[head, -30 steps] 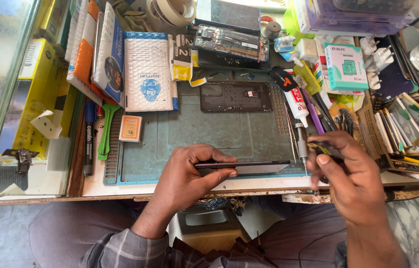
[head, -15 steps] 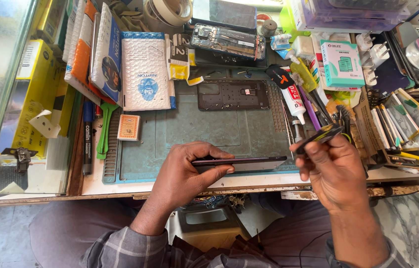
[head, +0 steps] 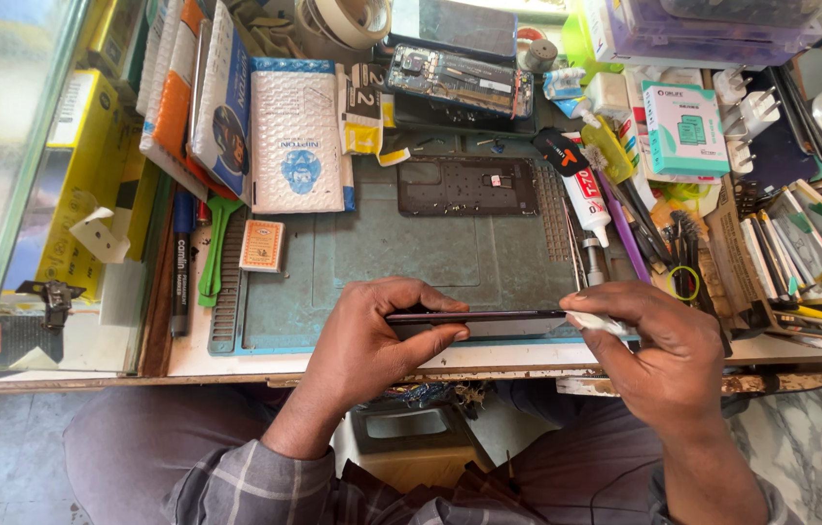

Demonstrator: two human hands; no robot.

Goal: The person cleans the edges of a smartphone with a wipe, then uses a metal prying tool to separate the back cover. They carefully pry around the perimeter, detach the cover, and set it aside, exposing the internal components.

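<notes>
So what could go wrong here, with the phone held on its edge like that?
Three risks stand out. The left hand pinches the thin dark phone standing on edge; its grip could slip and the phone tip flat. The right hand presses a small white tool at the phone's end; too much force might mark it. The glue tube and loose tools lie close behind, easy to knock over.

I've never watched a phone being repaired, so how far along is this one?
Already done: a phone frame lies stripped on the green mat, and an opened phone sits behind it. In hand: the left hand holds a thin dark phone on edge while the right hand presses a small white piece to its end. Left: those parts lie unassembled.
</notes>
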